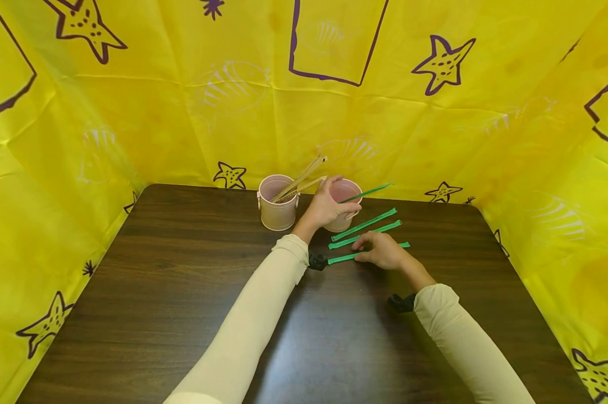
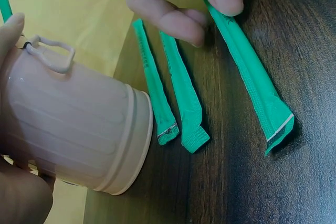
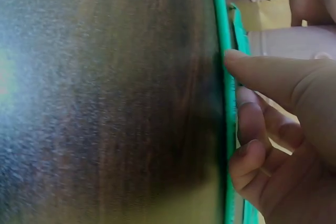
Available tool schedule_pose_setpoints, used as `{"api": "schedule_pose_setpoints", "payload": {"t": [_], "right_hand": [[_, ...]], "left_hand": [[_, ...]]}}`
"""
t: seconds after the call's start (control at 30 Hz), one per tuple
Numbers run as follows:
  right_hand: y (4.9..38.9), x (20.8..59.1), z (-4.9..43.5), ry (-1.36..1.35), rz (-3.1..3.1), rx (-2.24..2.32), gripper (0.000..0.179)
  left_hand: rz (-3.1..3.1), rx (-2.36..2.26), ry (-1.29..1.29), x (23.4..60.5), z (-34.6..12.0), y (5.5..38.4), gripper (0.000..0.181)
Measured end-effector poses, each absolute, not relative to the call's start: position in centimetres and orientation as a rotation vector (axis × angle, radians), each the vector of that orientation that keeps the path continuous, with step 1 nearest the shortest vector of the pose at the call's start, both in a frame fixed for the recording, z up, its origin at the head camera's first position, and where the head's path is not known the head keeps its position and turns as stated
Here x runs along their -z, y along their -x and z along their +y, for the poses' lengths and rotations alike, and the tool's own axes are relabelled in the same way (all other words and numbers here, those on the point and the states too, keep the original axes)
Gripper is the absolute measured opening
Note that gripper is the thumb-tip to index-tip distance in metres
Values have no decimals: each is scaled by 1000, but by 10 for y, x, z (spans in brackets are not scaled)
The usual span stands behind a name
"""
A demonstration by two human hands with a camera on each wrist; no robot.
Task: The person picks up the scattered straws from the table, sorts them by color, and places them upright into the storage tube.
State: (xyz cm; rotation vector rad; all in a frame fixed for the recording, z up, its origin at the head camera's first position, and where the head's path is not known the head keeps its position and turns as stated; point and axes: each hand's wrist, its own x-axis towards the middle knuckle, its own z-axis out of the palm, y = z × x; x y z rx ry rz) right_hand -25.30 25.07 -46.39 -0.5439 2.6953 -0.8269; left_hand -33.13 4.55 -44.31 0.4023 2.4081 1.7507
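Observation:
My left hand grips the right pink bucket by its upper part, thumb on the near right side. One green stick packet leans out of this bucket. On the table beside it lie several slim green stick packets with crimped ends. My right hand is at the nearest green stick packet; in the right wrist view its thumb presses one side and the other fingers curl on the far side. Two more packets, an upper one and a middle one, lie just beyond those fingers.
A second pink bucket stands to the left, with several beige stick packets leaning out of it. The dark wooden table meets yellow patterned cloth at its back and sides.

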Motion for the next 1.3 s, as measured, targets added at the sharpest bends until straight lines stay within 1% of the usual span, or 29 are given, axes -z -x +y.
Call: {"api": "schedule_pose_setpoints", "payload": {"t": [0.27, 0.4, 0.57, 0.67, 0.83, 0.93, 1.13, 1.3], "right_hand": [[249, 468, 251, 604, 2717, 751, 5], [245, 467, 256, 675, 2763, 710, 7], [239, 462, 265, 626, 2777, 756, 6], [237, 456, 272, 580, 2743, 863, 6], [235, 440, 282, 539, 2662, 1074, 21], [234, 430, 286, 503, 2647, 1147, 27], [230, 407, 288, 381, 2630, 1315, 28], [230, 391, 290, 332, 2581, 1688, 22]], "left_hand": [[2413, -1743, -411, 442, 46, 331, 98], [2413, -1736, -399, 443, 45, 331, 97], [2406, -1745, -400, 444, 45, 330, 97], [2404, -1749, -400, 443, 45, 330, 97], [2404, -1756, -402, 443, 46, 331, 98], [2404, -1760, -407, 444, 46, 332, 98], [2411, -1763, -423, 446, 46, 332, 97], [2407, -1778, -441, 445, 46, 332, 98]]}}
